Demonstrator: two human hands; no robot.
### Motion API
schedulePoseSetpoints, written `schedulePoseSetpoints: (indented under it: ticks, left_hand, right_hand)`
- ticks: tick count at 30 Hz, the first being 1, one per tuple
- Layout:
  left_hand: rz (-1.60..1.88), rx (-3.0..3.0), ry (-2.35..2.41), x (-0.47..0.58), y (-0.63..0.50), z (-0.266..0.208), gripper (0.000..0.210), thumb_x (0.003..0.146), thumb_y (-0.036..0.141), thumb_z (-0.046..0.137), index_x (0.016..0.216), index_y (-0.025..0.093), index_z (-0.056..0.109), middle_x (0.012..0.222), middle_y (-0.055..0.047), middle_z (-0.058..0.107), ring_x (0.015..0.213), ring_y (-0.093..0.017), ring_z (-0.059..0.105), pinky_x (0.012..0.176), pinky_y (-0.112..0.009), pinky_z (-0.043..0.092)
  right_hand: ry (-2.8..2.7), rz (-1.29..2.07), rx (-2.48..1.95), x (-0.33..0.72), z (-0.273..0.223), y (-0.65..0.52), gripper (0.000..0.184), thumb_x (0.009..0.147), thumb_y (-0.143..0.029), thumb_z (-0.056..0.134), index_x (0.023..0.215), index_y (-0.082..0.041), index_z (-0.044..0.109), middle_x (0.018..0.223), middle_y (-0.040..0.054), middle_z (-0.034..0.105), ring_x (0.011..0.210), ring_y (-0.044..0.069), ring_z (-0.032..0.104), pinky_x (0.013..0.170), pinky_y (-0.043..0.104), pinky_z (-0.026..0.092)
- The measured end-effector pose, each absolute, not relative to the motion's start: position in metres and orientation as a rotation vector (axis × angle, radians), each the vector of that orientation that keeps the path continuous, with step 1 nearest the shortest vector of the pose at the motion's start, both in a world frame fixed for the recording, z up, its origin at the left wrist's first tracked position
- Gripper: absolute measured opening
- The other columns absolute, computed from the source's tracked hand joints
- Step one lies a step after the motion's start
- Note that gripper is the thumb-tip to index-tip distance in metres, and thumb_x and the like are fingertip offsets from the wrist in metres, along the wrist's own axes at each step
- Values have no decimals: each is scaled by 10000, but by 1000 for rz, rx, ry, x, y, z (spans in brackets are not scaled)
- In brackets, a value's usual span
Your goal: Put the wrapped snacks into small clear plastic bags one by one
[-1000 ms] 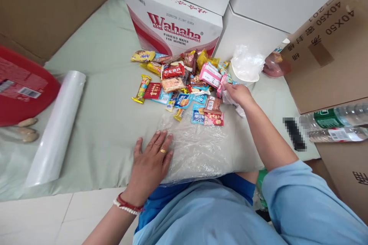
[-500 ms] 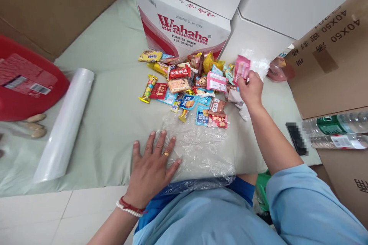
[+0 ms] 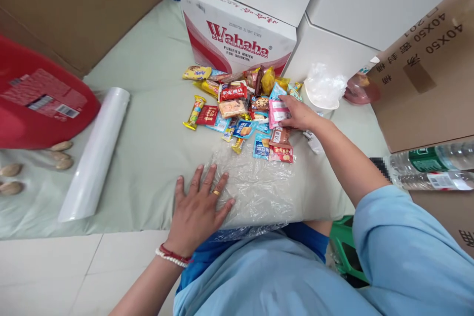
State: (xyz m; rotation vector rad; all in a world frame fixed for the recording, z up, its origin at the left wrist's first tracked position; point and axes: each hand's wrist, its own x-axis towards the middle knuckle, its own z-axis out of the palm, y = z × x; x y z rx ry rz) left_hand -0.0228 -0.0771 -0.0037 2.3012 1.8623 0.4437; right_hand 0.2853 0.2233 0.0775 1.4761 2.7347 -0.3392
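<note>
My left hand [image 3: 200, 207] lies flat with fingers spread, partly over a clear plastic bag [image 3: 259, 190] on the green cloth at the table's front edge. My right hand [image 3: 299, 114] is at the right side of a pile of wrapped snacks. Its thumb and fingers close around the edges of a pink snack packet [image 3: 277, 113]. Just below that packet lie a brown packet [image 3: 280, 137], a blue packet [image 3: 261, 147] and a red packet [image 3: 282, 153]. Further left are a red wrapper [image 3: 232, 91], a clear-wrapped biscuit [image 3: 232, 108] and a yellow snack bar [image 3: 194, 113].
Behind the snacks stands a Wahaha water carton [image 3: 237, 34]. A white bowl [image 3: 321, 101] with crumpled plastic is at the right. To the left are a plastic film roll [image 3: 96, 153] and a red container [image 3: 40, 94]. Bottles [image 3: 429, 162] lie at far right.
My right hand has moved left and down from near the white bowl to the pile. The pink packet it held there no longer shows in that spot. My left hand stays flat.
</note>
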Motion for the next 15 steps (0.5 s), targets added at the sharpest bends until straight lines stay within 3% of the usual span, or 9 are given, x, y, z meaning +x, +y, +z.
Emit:
schedulePoseSetpoints:
  ticks: [7,11,15]
  left_hand:
    - [395,2319,1873,-22,-77,-4,633,996,528,548,1569,267,488,1711,-139,339,1593,-429,261,1249,-752,101]
    - [310,2334,1820,-25,-77,-3,854,906,677,625,1598,211,444,1734,-161,270,1605,-451,205,1259,-748,55]
    - [258,2336,1789,-30,-76,-6,1036,837,777,649,1637,186,362,1744,-178,220,1613,-452,177,1266,-740,32]
  right_hand:
    - [2593,-154,1446,278,82,210,903,812,-517,780,1580,-193,432,1466,189,562,1216,395,615,967,458,523]
    - [2552,-103,1468,272,78,204,929,810,-552,743,1591,-177,406,1461,200,570,1198,400,618,935,456,522]
    - [2533,39,1570,265,82,197,842,819,-525,699,1529,-142,459,1392,220,615,1134,409,638,890,483,520]
